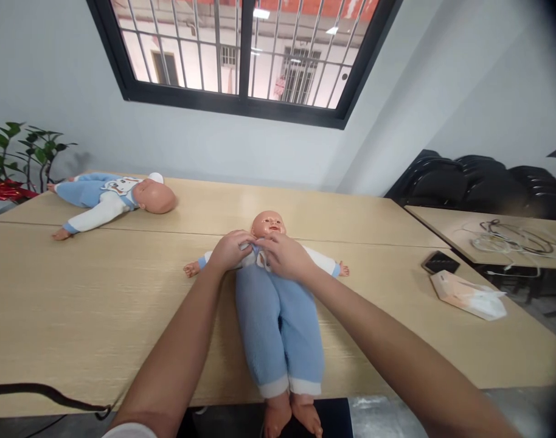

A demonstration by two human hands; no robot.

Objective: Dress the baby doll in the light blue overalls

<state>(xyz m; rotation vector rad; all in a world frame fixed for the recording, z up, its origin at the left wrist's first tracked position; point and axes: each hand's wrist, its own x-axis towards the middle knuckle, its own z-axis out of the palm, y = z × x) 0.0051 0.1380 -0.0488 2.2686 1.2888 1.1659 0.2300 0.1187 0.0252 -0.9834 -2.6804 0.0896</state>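
Both hands meet at the collar [256,250] of a doll [269,289], the left hand [235,248] from the left and the right hand [284,254] from the right. Their fingers curl inward with the tips close together; whether they pinch the cloth or only rest on it, I cannot tell. For fine work at the neckline, it would probably help to let one hand steady the fabric while the other does the small movements, and to keep pressure light so the body does not slide. Lifting the wrists a little should give a clearer view of the chest.

The doll lies face up on the desk [373,340], head far, bare feet past the near edge, arms stretched left and right. It wears blue knitted trousers [255,328] with white hems, and white sleeves [321,260] with blue cuffs; the hands cover much of the chest.

Far left lies a second doll [111,198] in similar clothes. To the right are a tissue packet [465,294] and, just beyond it, a dark flat object [441,262].
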